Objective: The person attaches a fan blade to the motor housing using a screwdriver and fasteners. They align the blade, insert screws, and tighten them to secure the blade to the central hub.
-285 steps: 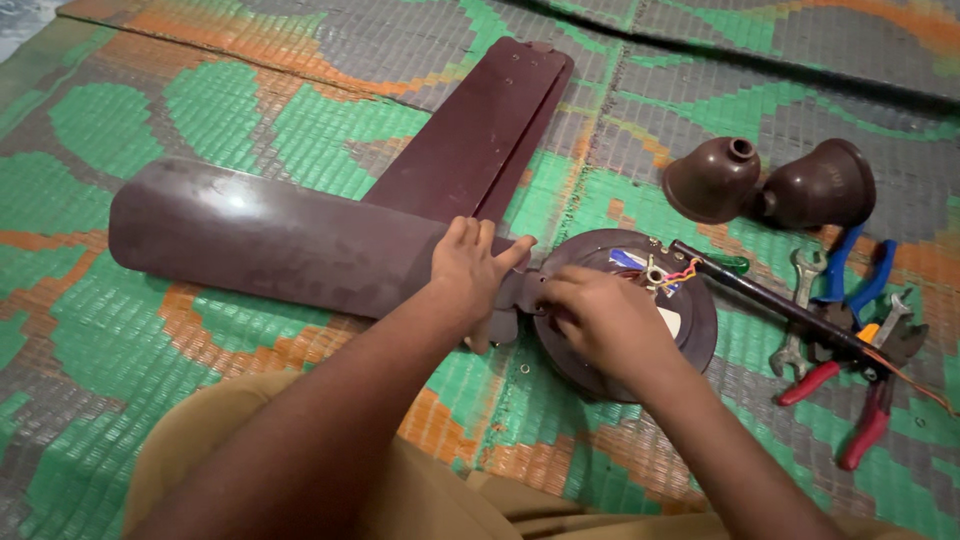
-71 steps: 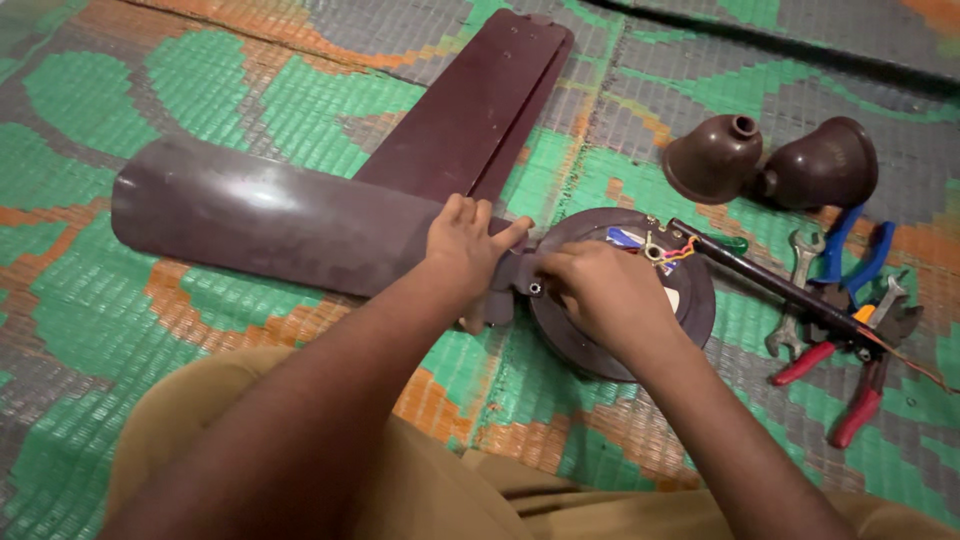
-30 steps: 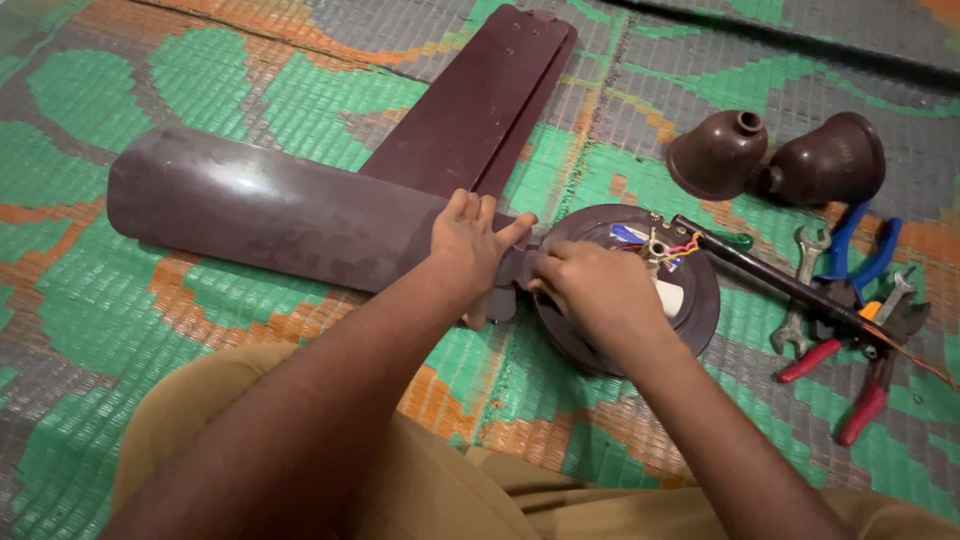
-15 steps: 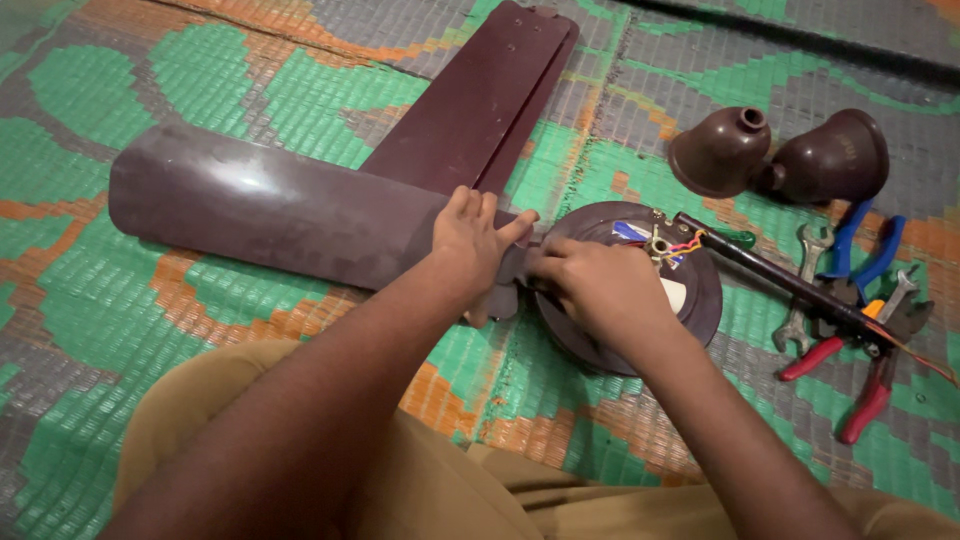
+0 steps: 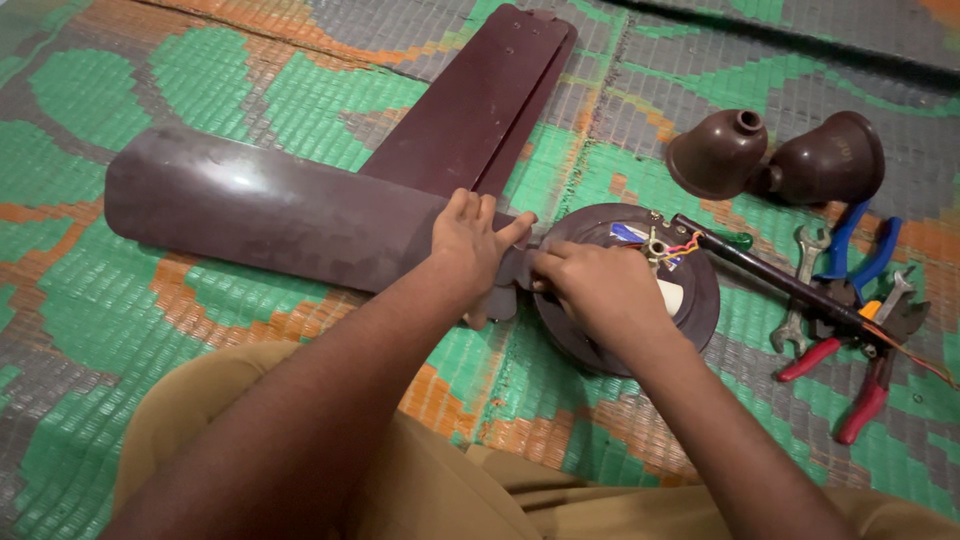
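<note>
A dark brown ceiling fan blade [image 5: 260, 215] lies flat on the woven mat. My left hand [image 5: 468, 250] presses down on its inner end, thumb spread toward the metal bracket [image 5: 505, 290]. The bracket meets the round brown fan motor [image 5: 690, 300], which has coloured wires at its centre. My right hand [image 5: 590, 290] rests on the motor with its fingertips pinched at the bracket's end. Anything small between those fingers is hidden.
Two more blades [image 5: 480, 110] lie stacked behind. A dark down rod [image 5: 780, 285] runs from the motor to the right. Two brown canopy cups [image 5: 718, 152] sit at the back right. Blue pliers [image 5: 850, 255], red pliers [image 5: 865, 405] and a wrench [image 5: 800, 280] lie at the right.
My right fingertips have shifted a little at the bracket's end. The left hand stays pressed on the blade, and blade and motor have hardly moved.
</note>
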